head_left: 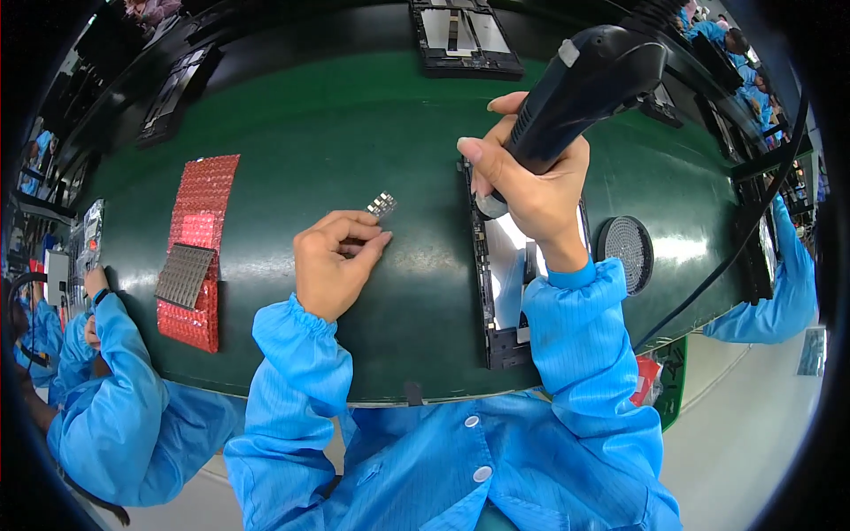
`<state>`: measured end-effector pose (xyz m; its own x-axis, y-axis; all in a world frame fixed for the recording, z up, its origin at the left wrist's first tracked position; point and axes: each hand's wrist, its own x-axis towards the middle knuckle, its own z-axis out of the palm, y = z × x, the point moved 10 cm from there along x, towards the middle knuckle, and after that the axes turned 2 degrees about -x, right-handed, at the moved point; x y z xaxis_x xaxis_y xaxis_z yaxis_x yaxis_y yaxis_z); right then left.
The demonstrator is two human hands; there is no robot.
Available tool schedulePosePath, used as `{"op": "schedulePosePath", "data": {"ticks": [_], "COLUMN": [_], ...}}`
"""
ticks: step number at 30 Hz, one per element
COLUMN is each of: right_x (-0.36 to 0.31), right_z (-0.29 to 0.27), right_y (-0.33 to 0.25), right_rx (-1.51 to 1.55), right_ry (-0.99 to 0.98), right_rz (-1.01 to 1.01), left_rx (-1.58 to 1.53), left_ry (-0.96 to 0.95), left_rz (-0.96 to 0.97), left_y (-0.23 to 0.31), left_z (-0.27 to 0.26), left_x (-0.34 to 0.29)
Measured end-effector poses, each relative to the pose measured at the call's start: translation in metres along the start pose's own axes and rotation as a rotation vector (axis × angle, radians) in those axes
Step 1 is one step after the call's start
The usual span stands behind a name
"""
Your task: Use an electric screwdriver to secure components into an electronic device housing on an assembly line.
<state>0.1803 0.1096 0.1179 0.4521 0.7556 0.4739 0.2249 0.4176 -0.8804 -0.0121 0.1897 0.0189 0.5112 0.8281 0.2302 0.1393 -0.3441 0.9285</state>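
Observation:
My right hand (536,190) is wrapped round a bulky black handheld tool (575,88). Its grey lower end sits just over an opened flat device (506,265) with a black frame and pale, shiny panels; whether it touches is unclear. Left of it, my left hand (335,257) pinches a small clear strip carrying several shiny metallic pieces (382,204) between thumb and fingers, above the green table. My right forearm covers part of the device.
Red bubble wrap (199,203) with a gridded sheet (184,276) lies at left. A round black dish (626,255) sits right of the device. Other opened devices (465,40) line the far side. A black cable (726,261) crosses at right. A co-worker's sleeve (133,389) is at left.

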Motion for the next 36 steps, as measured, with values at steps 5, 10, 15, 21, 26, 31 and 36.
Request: {"op": "schedulePosePath", "data": {"ticks": [5, 10, 15, 21, 26, 31, 36], "right_x": [-0.001, -0.004, -0.010, -0.010, -0.005, 0.000, -0.014], "right_z": [-0.001, -0.003, 0.005, 0.009, 0.005, -0.025, -0.065], "right_y": [0.006, 0.007, 0.003, 0.001, 0.000, -0.023, -0.051], "right_rx": [0.002, 0.016, 0.003, -0.030, -0.008, 0.081, 0.158], "right_ry": [0.004, 0.015, -0.021, -0.046, -0.015, 0.119, 0.216], "right_rz": [0.011, 0.028, -0.012, -0.058, -0.039, -0.104, -0.183], "left_rx": [-0.262, -0.317, -0.392, -0.362, -0.186, 0.253, 0.484], "left_ry": [-0.015, -0.005, 0.043, -0.006, -0.126, -0.415, -0.637], "left_rz": [-0.096, -0.217, -0.188, -0.134, 0.036, 0.596, 0.770], "left_y": [-0.012, -0.014, -0.016, -0.008, 0.018, 0.099, 0.109], "left_z": [0.004, 0.006, -0.001, -0.002, 0.014, 0.086, 0.133], "left_x": [-0.007, -0.008, -0.009, -0.007, -0.018, -0.094, -0.132]}}
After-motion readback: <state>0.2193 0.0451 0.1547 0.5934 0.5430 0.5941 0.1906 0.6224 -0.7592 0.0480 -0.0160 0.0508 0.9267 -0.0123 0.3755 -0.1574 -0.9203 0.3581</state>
